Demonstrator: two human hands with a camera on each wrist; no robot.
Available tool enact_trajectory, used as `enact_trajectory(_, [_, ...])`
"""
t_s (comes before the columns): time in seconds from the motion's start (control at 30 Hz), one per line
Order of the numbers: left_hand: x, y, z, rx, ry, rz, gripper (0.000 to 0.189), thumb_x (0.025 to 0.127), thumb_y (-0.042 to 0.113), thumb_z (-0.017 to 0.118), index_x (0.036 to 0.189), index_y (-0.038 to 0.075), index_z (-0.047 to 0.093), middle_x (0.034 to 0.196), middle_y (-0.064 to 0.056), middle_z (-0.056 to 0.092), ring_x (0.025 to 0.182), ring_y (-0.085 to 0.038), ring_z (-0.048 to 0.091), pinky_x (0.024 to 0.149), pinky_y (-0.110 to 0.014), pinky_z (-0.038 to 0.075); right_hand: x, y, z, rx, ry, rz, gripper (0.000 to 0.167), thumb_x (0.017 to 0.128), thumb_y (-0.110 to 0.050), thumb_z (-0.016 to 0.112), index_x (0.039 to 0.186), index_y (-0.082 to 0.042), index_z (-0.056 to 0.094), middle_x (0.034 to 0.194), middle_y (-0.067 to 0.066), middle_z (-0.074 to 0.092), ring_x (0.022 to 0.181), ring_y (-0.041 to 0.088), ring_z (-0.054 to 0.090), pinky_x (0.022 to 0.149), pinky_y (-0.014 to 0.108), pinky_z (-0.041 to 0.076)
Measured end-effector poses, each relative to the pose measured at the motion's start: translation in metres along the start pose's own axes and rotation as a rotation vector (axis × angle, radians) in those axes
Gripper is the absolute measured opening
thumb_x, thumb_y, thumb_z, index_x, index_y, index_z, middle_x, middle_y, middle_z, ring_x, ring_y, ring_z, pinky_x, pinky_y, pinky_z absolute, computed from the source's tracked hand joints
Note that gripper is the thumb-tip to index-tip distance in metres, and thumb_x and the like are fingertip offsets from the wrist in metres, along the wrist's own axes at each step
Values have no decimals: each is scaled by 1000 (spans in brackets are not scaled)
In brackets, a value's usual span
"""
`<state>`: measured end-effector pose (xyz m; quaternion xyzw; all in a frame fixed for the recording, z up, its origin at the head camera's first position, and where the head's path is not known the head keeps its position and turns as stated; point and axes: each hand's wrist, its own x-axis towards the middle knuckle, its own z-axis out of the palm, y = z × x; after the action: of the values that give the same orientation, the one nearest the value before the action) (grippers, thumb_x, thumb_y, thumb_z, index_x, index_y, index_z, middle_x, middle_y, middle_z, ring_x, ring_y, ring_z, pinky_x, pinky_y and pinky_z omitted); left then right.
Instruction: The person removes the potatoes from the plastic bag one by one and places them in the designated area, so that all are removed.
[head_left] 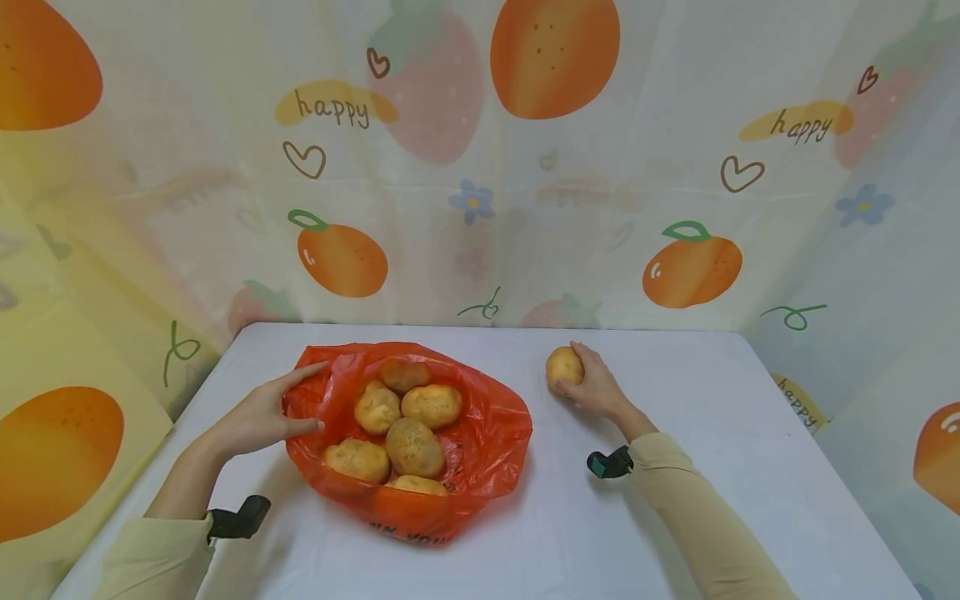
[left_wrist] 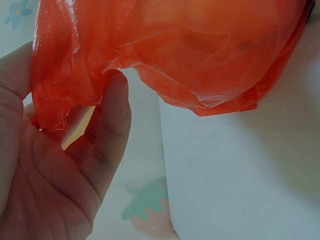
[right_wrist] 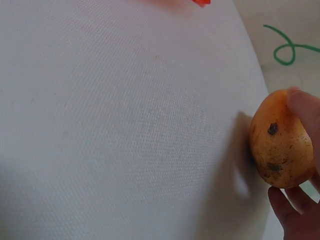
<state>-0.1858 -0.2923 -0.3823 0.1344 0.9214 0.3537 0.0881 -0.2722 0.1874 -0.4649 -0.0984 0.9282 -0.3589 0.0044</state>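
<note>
Head view: one red bag (head_left: 498, 429) on one white table (head_left: 750, 433), gripped at its left rim by the left hand (head_left: 258, 412); inside, six visible potatoes (head_left: 414, 447), the lowest partly behind plastic. Well to the right, a seventh potato (head_left: 561, 368), pinched in the right hand (head_left: 600, 390).

Left wrist view: bag cut off above, contents blurred, some fingers behind plastic.

Right wrist view: hand cropped, seventh potato between thumb and fingers.

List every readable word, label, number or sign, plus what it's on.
"happy": printed cloth, upper left
"happy": same cloth, upper right
"happy": same cloth, lower right
"K YOU": red bag, lower front; start lost in folds
Dark print inside the bag: too small and creased to read
</note>
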Motion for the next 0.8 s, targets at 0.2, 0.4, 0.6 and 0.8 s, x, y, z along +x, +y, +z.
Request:
enact_trajectory(0.2, [-1, 0, 0, -26, -13, -25, 79, 78, 27, 73, 144, 21, 30, 132, -20, 44, 111, -35, 48, 81, -41, 53, 0, 1, 2, 22, 13, -18, 75, 81, -19, 66, 141, 2, 26, 141, 26, 31, 126, 39, 34, 100, 52, 36])
enact_trajectory(0.4, [-1, -1, 0, -23, -14, -27, 80, 78, 27, 73, 144, 22, 30, 132, -20, 44, 111, -35, 48, 81, -42, 52, 0, 0, 4, 24, 9, -12, 76, 82, -21, 65, 143, 0, 25, 141, 28, 27, 124, 41, 33, 97, 54, 37])
enact_trajectory(0.6, [0, -1, 0, -23, -14, -24, 80, 78, 26, 73, 144, 21, 30, 131, -20, 44, 110, -34, 49, 80, -41, 53, 2, -1, 6, 14, 4, -5, 77, 83, -22, 65, 144, -1, 22, 142, 29, 24, 125, 42, 32, 98, 55, 35])
enact_trajectory(0.8, [-1, 0, 1, -26, -10, -19, 80, 77, 26, 74, 144, 20, 31, 130, -21, 45, 109, -34, 50, 81, -41, 53, 2, -2, 6, 15, -9, 8, 77, 84, -22, 64, 144, -3, 20, 143, 27, 22, 125, 41, 32, 100, 54, 35])
